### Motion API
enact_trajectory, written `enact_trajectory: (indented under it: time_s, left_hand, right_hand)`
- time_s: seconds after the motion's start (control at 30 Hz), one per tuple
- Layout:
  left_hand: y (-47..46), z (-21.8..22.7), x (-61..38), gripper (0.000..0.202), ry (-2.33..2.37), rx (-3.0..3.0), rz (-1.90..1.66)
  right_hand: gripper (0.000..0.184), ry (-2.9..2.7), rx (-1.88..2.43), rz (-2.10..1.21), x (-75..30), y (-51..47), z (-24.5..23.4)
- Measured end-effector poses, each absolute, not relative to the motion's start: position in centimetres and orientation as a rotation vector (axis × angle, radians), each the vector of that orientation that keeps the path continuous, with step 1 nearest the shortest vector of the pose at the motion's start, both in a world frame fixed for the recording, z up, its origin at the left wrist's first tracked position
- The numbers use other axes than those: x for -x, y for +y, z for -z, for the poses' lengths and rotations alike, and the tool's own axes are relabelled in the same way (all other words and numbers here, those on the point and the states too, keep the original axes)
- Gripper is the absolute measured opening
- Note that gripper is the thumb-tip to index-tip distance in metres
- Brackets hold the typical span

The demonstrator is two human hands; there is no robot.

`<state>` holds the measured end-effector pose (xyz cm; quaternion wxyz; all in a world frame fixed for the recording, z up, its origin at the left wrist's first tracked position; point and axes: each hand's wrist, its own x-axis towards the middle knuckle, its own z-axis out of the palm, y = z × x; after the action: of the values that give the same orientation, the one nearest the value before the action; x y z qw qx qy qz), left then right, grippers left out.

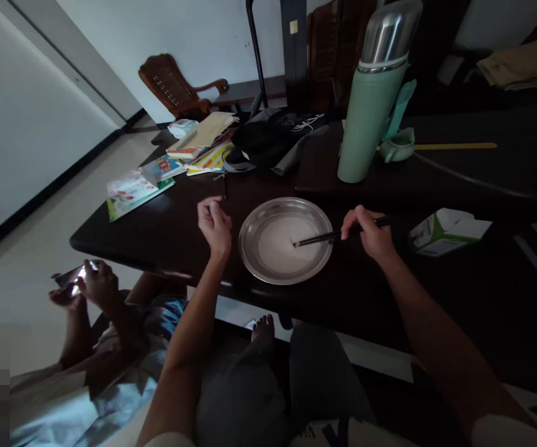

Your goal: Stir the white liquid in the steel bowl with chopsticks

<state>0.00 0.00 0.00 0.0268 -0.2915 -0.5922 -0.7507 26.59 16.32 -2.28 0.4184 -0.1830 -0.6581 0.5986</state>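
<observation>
Through the head camera, my right hand (373, 234) grips slender black chopsticks (319, 238), tips in the pale liquid (280, 248) inside a shallow round silver metal bowl (248, 242) on the dark worktop (133, 236); my left hand (215, 226) curls closed beside it, holding nothing visible. Liquid's in; I judge stirring unfinished.

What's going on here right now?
The person's right hand holds a pair of black chopsticks, their tips in the pale mixture in a round metal dish on the dark table. The left hand is beside the dish, fingers curled, with nothing visible in it. An opened green-and-white carton is to the right, and a green thermos stands beyond the dish. At the left, another person holds a lit phone.
</observation>
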Motion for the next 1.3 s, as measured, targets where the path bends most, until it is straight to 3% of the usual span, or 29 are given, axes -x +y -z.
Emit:
enact_trajectory:
  time_s: [0.2,0.33,0.43,0.57,0.87,0.97,1.1,1.3]
  left_hand:
    - [0.1,5.5,2.3,0.048,-2.215,0.640,2.396]
    - [0.0,6.6,2.7,0.043,-2.256,0.762,2.405]
    - [-0.4,6.9,2.7,0.029,-2.204,0.963,2.598]
    - [-1.0,6.7,2.1,0.053,-2.102,1.229,2.820]
    - [-1.0,6.6,2.1,0.060,-2.345,1.353,2.805]
    - [-1.1,6.8,2.3,0.062,-2.387,1.315,2.805]
    - [-1.2,6.9,2.3,0.060,-2.403,1.300,2.794]
    - [-1.3,6.7,2.2,0.053,-2.395,1.317,2.792]
  right_hand:
    - [0.049,-1.960,0.371,-1.457,-26.1,14.9,2.3]
    - [0.051,-1.802,0.503,-1.385,-26.5,16.2,2.6]
    - [0.052,-1.723,0.476,-1.422,-26.4,16.3,2.9]
    - [0.048,-1.895,0.392,-1.456,-26.0,15.0,2.9]
    - [0.055,-1.570,0.436,-1.413,-26.3,16.6,2.9]
    - [0.052,-1.713,0.359,-1.489,-26.1,15.8,2.9]
    - [0.048,-1.930,0.375,-1.465,-26.0,15.1,2.8]
    - [0.053,-1.606,0.462,-1.431,-26.3,16.3,3.1]
